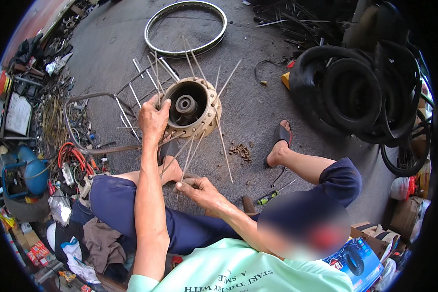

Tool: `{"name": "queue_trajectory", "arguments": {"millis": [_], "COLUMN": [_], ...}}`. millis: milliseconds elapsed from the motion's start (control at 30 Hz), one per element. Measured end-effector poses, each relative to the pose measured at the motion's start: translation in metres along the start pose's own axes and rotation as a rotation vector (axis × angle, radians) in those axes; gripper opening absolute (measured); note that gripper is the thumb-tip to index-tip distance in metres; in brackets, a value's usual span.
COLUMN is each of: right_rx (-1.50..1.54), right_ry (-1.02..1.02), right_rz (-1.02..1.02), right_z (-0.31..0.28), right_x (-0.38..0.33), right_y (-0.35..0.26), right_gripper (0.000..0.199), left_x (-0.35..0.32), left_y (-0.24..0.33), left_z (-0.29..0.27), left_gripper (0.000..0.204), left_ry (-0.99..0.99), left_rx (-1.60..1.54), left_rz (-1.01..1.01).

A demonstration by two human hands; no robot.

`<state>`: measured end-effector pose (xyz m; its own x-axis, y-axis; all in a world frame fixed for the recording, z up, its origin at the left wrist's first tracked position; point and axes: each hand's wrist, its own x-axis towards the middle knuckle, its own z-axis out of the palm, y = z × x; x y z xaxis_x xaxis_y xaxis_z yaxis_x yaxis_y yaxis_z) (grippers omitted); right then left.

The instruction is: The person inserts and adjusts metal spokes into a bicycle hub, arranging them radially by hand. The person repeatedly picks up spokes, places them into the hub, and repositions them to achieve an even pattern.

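A dusty wheel hub [185, 104] with a dark hollow centre sits tilted in front of me, thin metal spokes fanning out from its flange. My left hand [154, 117] is closed at the hub's left edge, its fingers round the flange and the spokes there. Lower down, my right hand [198, 191] pinches the near end of a spoke [189, 163] that runs down from the hub; its fingertips partly hide that end. Another loose-angled spoke [224, 150] points down to the right. Small brass-coloured spoke nipples [240, 152] lie in a heap on the ground.
Beyond the hub lies a bare wheel rim [185, 54]. A bent metal rack [65, 119] rests to the left, near tangled cables [58, 114]. Black tyres [326, 92] are piled at right. A green-handled tool [267, 198] lies by my legs.
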<state>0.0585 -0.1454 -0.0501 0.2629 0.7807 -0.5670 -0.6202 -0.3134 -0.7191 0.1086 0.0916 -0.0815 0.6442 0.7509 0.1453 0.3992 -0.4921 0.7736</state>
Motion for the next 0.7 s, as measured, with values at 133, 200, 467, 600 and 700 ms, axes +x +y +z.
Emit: {"name": "queue_trajectory", "arguments": {"millis": [133,200,467,600,700], "right_rx": [0.039,0.025,-0.084,-0.230,-0.374], "right_ry": [0.011,-0.021,-0.001,0.022,0.136], "right_rz": [0.005,-0.017,0.123,0.033,-0.038], "right_z": [0.004,0.005,-0.016,-0.033,-0.064], "right_x": [0.004,0.004,-0.043,-0.068,-0.079], "right_y": [0.006,0.010,-0.029,-0.055,-0.078], "right_gripper": [0.038,0.038,0.035,0.033,0.032], "left_x": [0.002,0.002,0.005,0.005,0.003], "left_y": [-0.005,-0.007,-0.019,-0.017,-0.010], "left_z": [0.002,0.003,0.004,0.002,-0.002], "left_gripper": [0.037,0.035,0.032,0.033,0.033], "left_ry": [-0.018,-0.032,-0.062,-0.092,-0.117], "left_rx": [-0.017,-0.024,-0.119,-0.117,-0.097], "left_rz": [-0.006,-0.005,0.014,0.009,-0.016]}}
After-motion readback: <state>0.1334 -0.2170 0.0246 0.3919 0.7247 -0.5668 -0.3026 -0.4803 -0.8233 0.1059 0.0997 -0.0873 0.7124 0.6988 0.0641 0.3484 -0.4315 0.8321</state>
